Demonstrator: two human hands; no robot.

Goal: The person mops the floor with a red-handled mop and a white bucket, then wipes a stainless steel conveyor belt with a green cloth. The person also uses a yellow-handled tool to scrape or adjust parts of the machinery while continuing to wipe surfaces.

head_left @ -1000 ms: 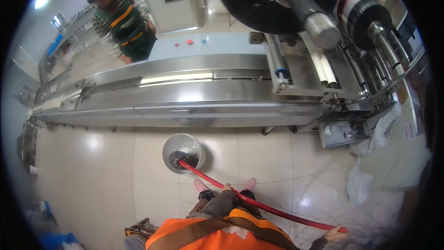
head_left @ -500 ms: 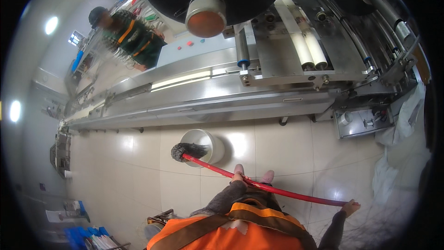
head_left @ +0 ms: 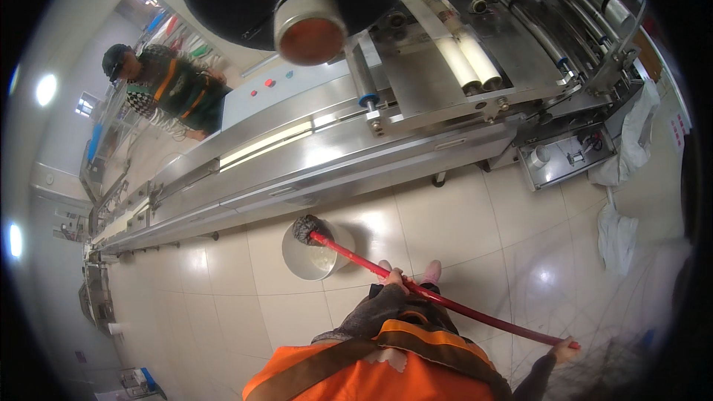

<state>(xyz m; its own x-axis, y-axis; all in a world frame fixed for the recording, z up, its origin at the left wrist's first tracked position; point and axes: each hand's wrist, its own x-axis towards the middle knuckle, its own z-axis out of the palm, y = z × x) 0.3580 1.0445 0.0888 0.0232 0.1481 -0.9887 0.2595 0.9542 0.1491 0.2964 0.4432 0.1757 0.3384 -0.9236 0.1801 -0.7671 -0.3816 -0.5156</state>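
A mop with a long red handle [head_left: 358, 261] slants across in front of my body. My left hand [head_left: 398, 281] is closed round the middle of the handle. Farther right and nearer to me, my right hand [head_left: 566, 350] grips its end. The dark grey mop head [head_left: 305, 229] is bunched up at the far side of a white bucket [head_left: 290, 261], above the opening. Whether it touches the rim I cannot tell. Some liquid seems to show in the bucket, which stands on the floor just ahead of my feet.
A long steel machine [head_left: 297, 171] with white rollers [head_left: 475, 67] crosses ahead. A large black disc [head_left: 223, 0] overhangs the top. Another person [head_left: 174, 89] stands behind the machine at left. An open metal box [head_left: 568, 160] and white plastic sheeting [head_left: 618, 238] are at right.
The mop head has shifted to the bucket's far side. Its strands, earlier trailing into the bucket, now look bunched up. Both hands keep their hold, and my view has tilted.
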